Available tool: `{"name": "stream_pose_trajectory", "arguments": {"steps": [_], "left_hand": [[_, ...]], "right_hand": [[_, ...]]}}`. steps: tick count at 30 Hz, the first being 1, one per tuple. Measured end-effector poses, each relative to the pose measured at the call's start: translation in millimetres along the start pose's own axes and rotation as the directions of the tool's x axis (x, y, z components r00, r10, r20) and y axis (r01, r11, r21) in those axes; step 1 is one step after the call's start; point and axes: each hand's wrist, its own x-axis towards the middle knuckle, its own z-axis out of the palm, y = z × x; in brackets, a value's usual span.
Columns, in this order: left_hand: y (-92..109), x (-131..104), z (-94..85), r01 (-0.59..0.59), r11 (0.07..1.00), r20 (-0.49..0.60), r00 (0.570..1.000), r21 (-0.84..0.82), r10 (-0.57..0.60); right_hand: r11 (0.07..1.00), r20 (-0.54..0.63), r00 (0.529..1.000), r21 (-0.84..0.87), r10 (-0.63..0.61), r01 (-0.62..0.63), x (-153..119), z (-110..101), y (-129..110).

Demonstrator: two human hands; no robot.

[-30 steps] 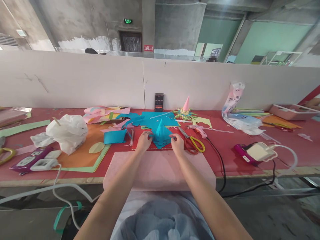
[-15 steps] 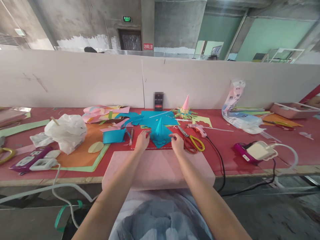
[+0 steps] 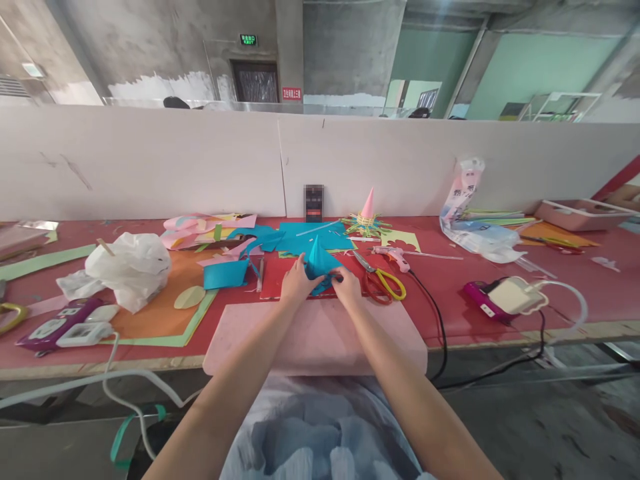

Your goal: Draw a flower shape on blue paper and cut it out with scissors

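A blue paper cone (image 3: pixel 316 257) points upward in front of me, with a flat blue paper sheet (image 3: pixel 330 262) around its base. My left hand (image 3: pixel 296 280) is closed on the cone's left side, thumb low and fingers up beside it. With thumb and fingers my right hand (image 3: pixel 346 284) pinches the right edge of the blue paper. Both hands partly hide the base. Under the work lies a red board (image 3: pixel 275 277). Close to my right hand are scissors (image 3: pixel 385 283) with one red and one yellow handle.
A pink glue gun (image 3: pixel 395 257) lies right, its black cable running off the table edge. Behind it stands a pink cone with a fringed rim (image 3: pixel 368 212). A blue paper band (image 3: pixel 225 274), paper scraps and a white plastic bag (image 3: pixel 130 267) lie left. A pink pad (image 3: pixel 315 340) sits nearest me.
Both hands have moved inward onto the blue paper. The sheet's front edge, earlier lying flat between the hands, is now gathered and lifted at the cone's base.
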Motion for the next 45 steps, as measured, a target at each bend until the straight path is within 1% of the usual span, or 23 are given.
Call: {"name": "stream_pose_trajectory", "arguments": {"steps": [3, 6, 8, 11, 16, 21, 26, 28, 31, 34, 37, 40, 43, 45], "left_hand": [[-0.1, 0.2, 1.8, -0.044, 0.998, 0.012, 0.999, 0.050, 0.043], [-3.7, 0.9, 2.4, -0.068, 0.997, 0.011, 0.998, 0.035, 0.068], [-7.2, 1.9, 2.4, -0.049, 0.999, 0.012, 0.999, 0.007, 0.049], [-13.4, 3.5, 2.6, -0.023, 0.998, 0.047, 0.999, -0.056, 0.026], [-22.0, 4.6, 4.1, -0.031, 0.989, 0.099, 0.994, -0.147, 0.046], [-24.4, 4.2, 5.1, -0.065, 0.981, 0.105, 0.991, -0.185, 0.086], [-23.3, 1.5, 3.0, -0.038, 0.966, 0.125, 0.990, -0.255, 0.072], [-22.7, 0.4, 2.3, -0.025, 0.964, 0.131, 0.990, -0.263, 0.061], [-22.4, -1.2, 1.2, -0.016, 0.958, 0.112, 0.992, -0.285, 0.050], [-23.2, -3.1, -0.9, -0.001, 0.950, 0.109, 0.993, -0.313, 0.036], [-25.7, -5.3, -3.0, 0.013, 0.958, 0.106, 0.994, -0.287, 0.018], [-29.0, -7.6, -3.2, 0.036, 0.973, 0.103, 0.995, -0.229, -0.013], [-31.0, -9.9, -2.0, 0.057, 0.985, 0.122, 0.992, -0.163, -0.038], [-31.3, -11.2, -1.4, 0.039, 0.990, 0.121, 0.992, -0.138, -0.022]], "right_hand": [[1.000, -0.008, 1.000, -0.008, -0.012, 0.012, -1.0, -0.1, -1.0], [1.000, -0.002, 1.000, -0.009, -0.014, 0.014, -2.0, -0.6, -2.4], [1.000, -0.001, 1.000, -0.005, -0.010, 0.010, -2.2, -1.3, -3.3], [1.000, -0.002, 1.000, 0.004, 0.001, -0.001, -2.3, -2.3, -4.4], [0.999, 0.013, 1.000, 0.020, 0.025, -0.026, -4.2, -3.5, -6.0], [0.995, 0.015, 0.998, 0.073, 0.062, -0.063, -7.1, -5.2, -6.9], [0.979, 0.046, 0.990, 0.146, 0.136, -0.141, -7.3, -9.5, -8.7], [0.979, 0.061, 0.987, 0.134, 0.149, -0.156, -7.5, -10.6, -11.3], [0.989, 0.083, 0.989, 0.069, 0.123, -0.128, -6.7, -12.1, -16.6], [0.988, 0.128, 0.983, 0.066, 0.129, -0.138, -2.1, -16.9, -21.6], [0.980, 0.212, 0.966, 0.099, 0.149, -0.173, 6.1, -25.6, -25.1], [0.973, 0.297, 0.944, 0.134, 0.141, -0.188, 13.0, -33.1, -26.6], [0.969, 0.297, 0.949, 0.185, 0.106, -0.166, 13.9, -35.6, -26.0], [0.975, 0.252, 0.963, 0.170, 0.097, -0.142, 11.4, -35.0, -25.3]]}}
